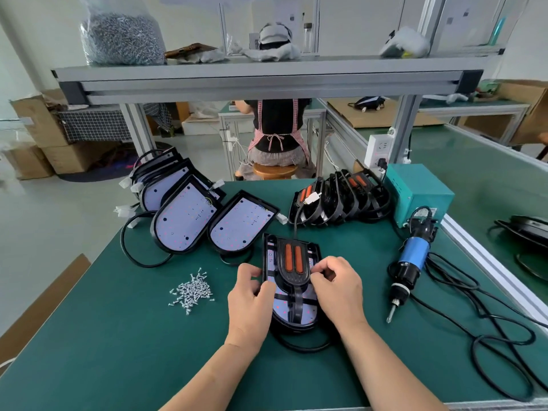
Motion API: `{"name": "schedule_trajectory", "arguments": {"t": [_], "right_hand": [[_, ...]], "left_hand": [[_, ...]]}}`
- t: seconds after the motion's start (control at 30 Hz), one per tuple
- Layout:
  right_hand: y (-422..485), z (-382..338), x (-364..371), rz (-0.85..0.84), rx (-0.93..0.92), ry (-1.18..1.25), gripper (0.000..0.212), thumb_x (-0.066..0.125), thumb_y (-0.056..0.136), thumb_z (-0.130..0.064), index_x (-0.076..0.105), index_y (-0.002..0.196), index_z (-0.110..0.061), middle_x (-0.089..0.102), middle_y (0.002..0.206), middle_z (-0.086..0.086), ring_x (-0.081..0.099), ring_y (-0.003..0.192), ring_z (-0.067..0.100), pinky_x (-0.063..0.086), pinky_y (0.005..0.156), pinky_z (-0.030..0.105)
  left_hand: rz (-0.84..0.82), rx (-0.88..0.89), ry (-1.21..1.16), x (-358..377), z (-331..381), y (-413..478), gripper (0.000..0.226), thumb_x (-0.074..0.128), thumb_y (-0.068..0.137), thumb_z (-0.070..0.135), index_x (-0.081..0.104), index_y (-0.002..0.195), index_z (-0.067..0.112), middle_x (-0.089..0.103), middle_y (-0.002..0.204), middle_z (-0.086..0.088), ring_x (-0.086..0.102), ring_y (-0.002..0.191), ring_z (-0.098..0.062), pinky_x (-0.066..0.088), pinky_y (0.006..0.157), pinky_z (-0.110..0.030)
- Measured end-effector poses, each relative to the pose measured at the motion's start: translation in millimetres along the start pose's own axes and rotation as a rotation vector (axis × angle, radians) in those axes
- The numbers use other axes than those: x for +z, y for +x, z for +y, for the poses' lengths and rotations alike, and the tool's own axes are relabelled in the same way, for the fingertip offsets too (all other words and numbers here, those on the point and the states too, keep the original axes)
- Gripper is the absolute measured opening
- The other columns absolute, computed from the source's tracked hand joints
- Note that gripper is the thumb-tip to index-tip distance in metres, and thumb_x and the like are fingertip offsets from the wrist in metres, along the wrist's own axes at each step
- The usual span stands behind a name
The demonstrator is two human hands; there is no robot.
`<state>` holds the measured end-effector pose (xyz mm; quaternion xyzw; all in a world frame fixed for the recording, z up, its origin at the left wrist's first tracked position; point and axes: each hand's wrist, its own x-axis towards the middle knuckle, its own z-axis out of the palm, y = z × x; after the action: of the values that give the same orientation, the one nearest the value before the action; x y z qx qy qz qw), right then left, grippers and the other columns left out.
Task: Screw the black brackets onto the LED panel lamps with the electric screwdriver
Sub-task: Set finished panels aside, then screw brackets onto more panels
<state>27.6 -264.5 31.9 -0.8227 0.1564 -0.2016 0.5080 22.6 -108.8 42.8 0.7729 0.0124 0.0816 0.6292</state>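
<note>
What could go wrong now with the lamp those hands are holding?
1. The black bracket seems just laid on the lamp that the left hand and right hand grip; it might slip out of line before a screw goes in.
2. The screws sit in a loose pile; an arm could scatter them.
3. The electric screwdriver lies among looped cords; lifting it might snag them.

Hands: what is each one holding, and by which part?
Both hold the lamp: left hand grips its left edge, right hand its right edge.
</note>
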Motion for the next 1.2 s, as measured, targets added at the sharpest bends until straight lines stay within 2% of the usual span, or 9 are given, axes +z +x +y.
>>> {"name": "schedule_trajectory", "arguments": {"t": [0.17, 0.27, 0.3, 0.4, 0.5, 0.87, 0.97, 1.07, 1.2], "right_hand": [[-3.8, 0.8, -3.3, 0.016, 0.039, 0.027, 0.021, 0.064, 0.075, -0.002, 0.059, 0.063, -0.018, 0.057, 0.079, -0.002, 0.052, 0.073, 0.010, 0.039, 0.068, 0.025], [-4.4, -0.5, -3.1, 0.017, 0.021, 0.048, 0.024, 0.065, 0.077, 0.000, 0.062, 0.064, -0.021, 0.056, 0.090, -0.005, 0.054, 0.083, 0.002, 0.036, 0.071, 0.013], [-4.1, -1.0, -3.1, 0.006, 0.007, 0.063, 0.025, 0.064, 0.078, 0.002, 0.065, 0.068, -0.021, 0.057, 0.096, -0.008, 0.054, 0.090, -0.002, 0.035, 0.075, 0.007], [-5.4, -3.9, -4.2, -0.086, -0.036, 0.079, 0.036, 0.059, 0.087, 0.004, 0.073, 0.106, -0.023, 0.056, 0.124, -0.019, 0.049, 0.118, -0.008, 0.030, 0.102, 0.006], [-4.6, -3.8, -4.0, -0.145, -0.040, 0.077, 0.048, 0.054, 0.094, 0.003, 0.062, 0.138, -0.016, 0.055, 0.141, -0.011, 0.047, 0.133, 0.003, 0.027, 0.113, 0.014], [-3.8, 0.1, -9.5, -0.124, 0.006, 0.075, 0.044, 0.062, 0.087, 0.003, 0.074, 0.120, -0.025, 0.065, 0.124, -0.017, 0.055, 0.117, -0.005, 0.031, 0.094, -0.004], [-5.6, -5.7, -20.0, 0.005, -0.062, 0.045, 0.032, 0.065, 0.092, -0.009, 0.073, 0.117, -0.027, 0.063, 0.121, -0.022, 0.054, 0.122, 0.003, 0.037, 0.103, 0.013], [8.3, -4.0, -52.1, 0.309, -0.235, -0.156, 0.027, 0.064, 0.093, -0.021, 0.071, 0.118, -0.013, 0.063, 0.118, 0.002, 0.050, 0.119, 0.023, 0.034, 0.106, 0.030], [43.2, 16.1, -106.5, 0.291, 0.140, -0.414, 0.058, 0.071, 0.089, -0.038, 0.052, 0.135, -0.010, 0.045, 0.129, 0.022, 0.040, 0.121, 0.040, 0.044, 0.096, 0.054]], "left_hand": [[0.031, -0.011, 0.048, 0.4, -9.7, 0.8, 0.031, 0.062, 0.094, 0.025, 0.045, 0.075, 0.006, 0.035, 0.051, 0.013, 0.028, 0.053, -0.009, 0.031, 0.048, -0.018], [0.011, 0.018, 0.056, 0.2, -10.3, 1.8, 0.003, 0.059, 0.096, 0.023, 0.056, 0.094, 0.023, 0.050, 0.063, 0.012, 0.043, 0.059, -0.010, 0.038, 0.054, -0.014], [-0.013, 0.024, 0.063, -1.1, -10.7, 3.3, 0.016, 0.056, 0.097, 0.022, 0.055, 0.108, 0.033, 0.053, 0.066, 0.012, 0.046, 0.059, -0.005, 0.040, 0.056, -0.012], [-0.132, 0.030, 0.060, -10.8, -14.4, 11.0, 0.046, 0.052, 0.098, 0.018, 0.046, 0.137, 0.042, 0.049, 0.058, 0.018, 0.042, 0.054, -0.002, 0.038, 0.054, -0.011], [-0.172, 0.043, 0.066, -18.5, -17.8, 17.9, 0.049, 0.059, 0.096, 0.015, 0.051, 0.140, 0.034, 0.046, 0.056, 0.017, 0.041, 0.055, -0.003, 0.038, 0.055, -0.011], [-0.162, 0.099, 0.048, -16.2, -10.5, 12.6, 0.041, 0.054, 0.074, 0.027, 0.052, 0.115, 0.026, 0.035, 0.053, 0.008, 0.030, 0.054, -0.013, 0.028, 0.050, -0.020], [-0.144, 0.110, 0.025, -15.8, -9.2, 9.7, 0.038, 0.056, 0.077, 0.028, 0.054, 0.114, 0.025, 0.035, 0.055, 0.007, 0.032, 0.056, -0.012, 0.029, 0.053, -0.020], [-0.118, 0.117, 0.017, -16.6, -8.9, 9.7, 0.031, 0.059, 0.081, 0.036, 0.057, 0.111, 0.028, 0.037, 0.055, 0.013, 0.035, 0.056, -0.007, 0.032, 0.055, -0.016], [-0.092, 0.120, 0.003, -16.2, -7.4, 10.1, 0.032, 0.057, 0.083, 0.050, 0.059, 0.107, 0.030, 0.043, 0.058, 0.014, 0.041, 0.058, -0.003, 0.036, 0.058, -0.015]]}}
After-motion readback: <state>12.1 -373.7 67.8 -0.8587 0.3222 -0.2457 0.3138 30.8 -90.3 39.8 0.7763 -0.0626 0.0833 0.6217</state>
